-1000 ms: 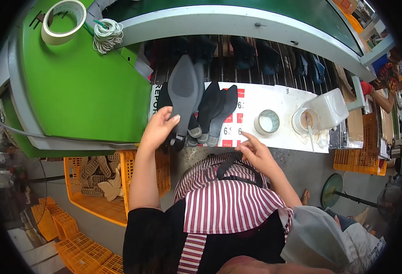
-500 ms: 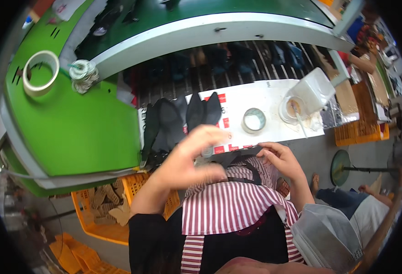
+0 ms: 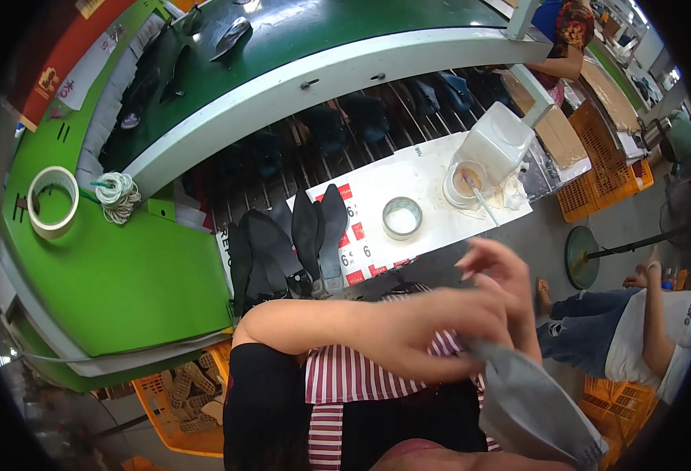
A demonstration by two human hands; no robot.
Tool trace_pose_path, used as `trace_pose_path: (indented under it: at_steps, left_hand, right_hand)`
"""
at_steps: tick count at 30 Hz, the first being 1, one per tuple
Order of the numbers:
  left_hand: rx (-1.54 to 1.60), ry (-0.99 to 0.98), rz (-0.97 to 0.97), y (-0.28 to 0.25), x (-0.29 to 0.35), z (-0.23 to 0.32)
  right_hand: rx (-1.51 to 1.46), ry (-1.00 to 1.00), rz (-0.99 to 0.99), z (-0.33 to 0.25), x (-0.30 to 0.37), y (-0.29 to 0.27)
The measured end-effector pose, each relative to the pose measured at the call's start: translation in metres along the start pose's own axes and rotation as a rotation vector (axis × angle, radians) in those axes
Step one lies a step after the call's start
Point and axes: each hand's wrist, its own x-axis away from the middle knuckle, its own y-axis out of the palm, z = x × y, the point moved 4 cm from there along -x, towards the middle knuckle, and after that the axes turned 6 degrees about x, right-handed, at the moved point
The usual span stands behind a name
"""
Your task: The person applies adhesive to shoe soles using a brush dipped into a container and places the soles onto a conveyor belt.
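My left hand (image 3: 447, 326) reaches across my body to my right forearm, blurred by motion. Its fingertips overlap the top edge of a grey face mask (image 3: 537, 404) at the lower right; whether they grip it I cannot make out. My right hand (image 3: 502, 271) is raised just beyond, fingers bent and apart, with nothing visible in it. Ahead of both hands, a white printed board (image 3: 396, 169) carries a roll of tape (image 3: 402, 218) and a plastic cup (image 3: 465, 185) with a brush in it. Dark sole-shaped pieces (image 3: 263, 255) lie at the board's left end.
On the green table (image 3: 125, 290) at left are a masking tape roll (image 3: 35, 212) and a bundle of string (image 3: 118, 196). A grey frame (image 3: 314, 86) spans the far side. Orange crates (image 3: 196, 443) stand below; another person's legs (image 3: 588, 318) are at right.
My left hand has swung right, from over the board's front edge to my right forearm and the mask. My right hand has risen slightly. The whole view has shifted.
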Motion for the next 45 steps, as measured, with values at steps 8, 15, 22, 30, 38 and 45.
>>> trace_pose_path:
  at_steps: [8,15,22,30,38,45]
  left_hand:
    - [0.188,-0.144,-0.047,-0.006,-0.002,-0.003]
    - [0.440,-0.314,0.035,0.005,0.011,0.009]
    - [-0.529,-0.114,0.224,0.011,0.011,0.073]
    - [-0.971,0.166,0.114,0.043,0.014,0.129]
    - [-0.689,0.575,0.483,0.067,0.027,0.111]
    - [-0.517,1.297,-0.157,0.061,0.061,0.133]
  right_hand:
    - [0.101,-0.909,0.185,-0.107,0.038,0.003]
    - [0.188,-1.075,0.243,-0.131,0.057,-0.010]
    - [-0.037,-1.237,0.562,-0.146,0.052,0.013]
    - [-0.002,-0.951,1.282,-0.171,0.075,0.062]
    - [-0.317,-1.363,0.147,-0.125,0.074,0.026]
    - [-0.277,-1.422,0.008,-0.120,0.069,0.040]
